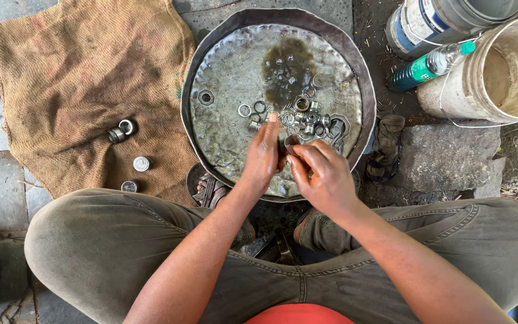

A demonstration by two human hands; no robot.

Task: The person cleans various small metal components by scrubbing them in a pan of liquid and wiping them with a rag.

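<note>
A wide, dented round metal pan (211,66) lies on the ground before my knees, with a dark oily puddle and several metal rings, nuts and washers (307,114) in it. Both hands meet over the pan's near side. My left hand (263,155) is held edge-on, fingers straight, against a small dark metal part (289,141). My right hand (322,174) curls its fingers around that same part. Most of the part is hidden between the hands.
A burlap sack (85,78) is spread at the left, with three small metal cylinders (121,131) (141,163) (129,186) on it. At the right stand a white bucket (499,72), a green-capped plastic bottle (430,65) and a tin can (439,21). A dirty rag (385,144) lies beside the pan.
</note>
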